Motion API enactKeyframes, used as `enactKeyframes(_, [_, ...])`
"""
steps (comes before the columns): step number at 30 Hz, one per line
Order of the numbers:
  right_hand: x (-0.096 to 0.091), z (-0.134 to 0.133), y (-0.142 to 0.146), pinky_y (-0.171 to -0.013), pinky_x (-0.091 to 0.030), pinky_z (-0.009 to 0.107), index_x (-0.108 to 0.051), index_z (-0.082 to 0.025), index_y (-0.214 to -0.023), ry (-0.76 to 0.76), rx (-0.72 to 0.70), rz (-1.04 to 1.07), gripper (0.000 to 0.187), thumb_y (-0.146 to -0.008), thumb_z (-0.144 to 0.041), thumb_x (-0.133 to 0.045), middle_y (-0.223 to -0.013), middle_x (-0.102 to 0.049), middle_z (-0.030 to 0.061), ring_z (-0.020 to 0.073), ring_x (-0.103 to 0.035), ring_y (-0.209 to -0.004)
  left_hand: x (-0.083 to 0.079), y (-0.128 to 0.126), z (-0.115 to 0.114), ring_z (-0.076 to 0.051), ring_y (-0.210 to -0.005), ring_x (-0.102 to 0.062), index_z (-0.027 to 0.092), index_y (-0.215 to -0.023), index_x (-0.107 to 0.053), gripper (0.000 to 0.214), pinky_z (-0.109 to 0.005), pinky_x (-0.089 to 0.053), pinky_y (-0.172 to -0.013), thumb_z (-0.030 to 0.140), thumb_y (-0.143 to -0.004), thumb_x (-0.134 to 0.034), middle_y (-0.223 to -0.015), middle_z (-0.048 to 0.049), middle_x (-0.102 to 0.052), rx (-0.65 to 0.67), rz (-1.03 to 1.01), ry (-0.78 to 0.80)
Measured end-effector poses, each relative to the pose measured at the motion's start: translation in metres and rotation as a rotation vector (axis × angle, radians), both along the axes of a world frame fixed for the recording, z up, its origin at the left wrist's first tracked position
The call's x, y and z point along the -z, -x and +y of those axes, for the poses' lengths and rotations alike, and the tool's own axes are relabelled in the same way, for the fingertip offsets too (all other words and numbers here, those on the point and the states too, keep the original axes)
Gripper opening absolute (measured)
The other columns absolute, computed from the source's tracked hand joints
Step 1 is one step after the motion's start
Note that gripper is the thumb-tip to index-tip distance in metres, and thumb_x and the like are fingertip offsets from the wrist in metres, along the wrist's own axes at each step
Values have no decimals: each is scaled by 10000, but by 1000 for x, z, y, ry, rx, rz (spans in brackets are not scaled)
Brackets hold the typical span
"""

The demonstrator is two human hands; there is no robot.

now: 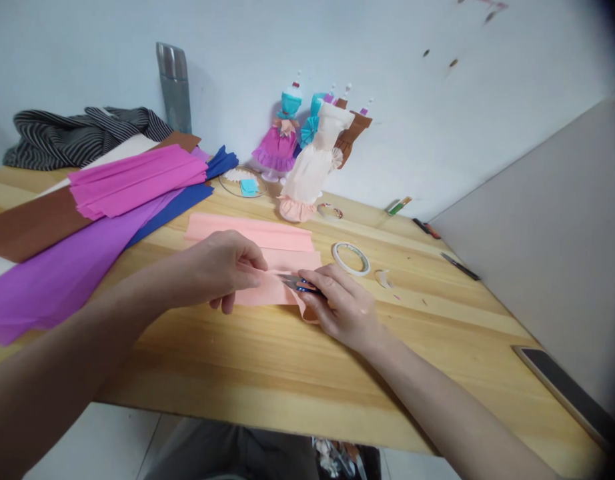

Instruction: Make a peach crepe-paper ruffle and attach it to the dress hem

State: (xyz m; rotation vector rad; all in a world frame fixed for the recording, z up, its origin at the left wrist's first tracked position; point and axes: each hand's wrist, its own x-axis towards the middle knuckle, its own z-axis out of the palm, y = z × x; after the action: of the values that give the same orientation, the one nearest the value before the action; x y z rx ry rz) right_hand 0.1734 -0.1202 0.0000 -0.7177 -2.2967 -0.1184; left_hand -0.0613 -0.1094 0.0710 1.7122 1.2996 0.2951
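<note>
Some of the scissors point(300, 285) hides within the right hand point(346, 305).

I have a pale wooden table point(237, 367) in front of me, its grain running lengthwise. Right before me lies the peach paper point(250, 231), in flat pieces one behind another. To my left, purple paper point(77, 280), brown paper point(30, 223), pink paper point(142, 177) and blue paper point(170, 210) overlap in a heap, with a striped cloth point(92, 137) bunched behind them. Toward the wall, small dressed figures point(315, 153) stand close together, a blue scrap point(249, 187) to their left. On my right a tape roll point(355, 270) lies flat near the peach paper; well apart, a dark slim stick point(460, 265) and a phone point(562, 387) lie along the right side.
</note>
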Motion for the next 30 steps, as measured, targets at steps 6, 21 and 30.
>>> enactKeyframes(6, [-21,6,-9,-564,-438,287,-587,-169,-1049,176,121,77,261,-813,-275,-550,-754,-583,45,158,-529,-629,17,-2,5,-141,-340,-540,126,-858,-662,216,-182,-365,-342,237,-723,-535,-349,35,-495,-16,-10,-62])
enactKeyframes(21, [-42,30,41,-498,-228,227,-535,-151,-588,1062,53,31,240,-683,-335,-657,-543,-337,-59,64,-279,-512,17,5,4,-120,-333,-532,141,-1165,-601,462,-174,-392,-355,196,-712,-529,-414,61,-497,40,-79,-64])
enactKeyframes(30, [-41,26,30,-488,-205,228,-413,-178,-531,1019,187,145,309,-681,-362,-612,-526,-317,-65,61,-282,-500,6,53,35,-84,-432,-421,170,-585,-562,170,-202,-275,-409,310,-649,-635,-484,44,-444,81,25,-138])
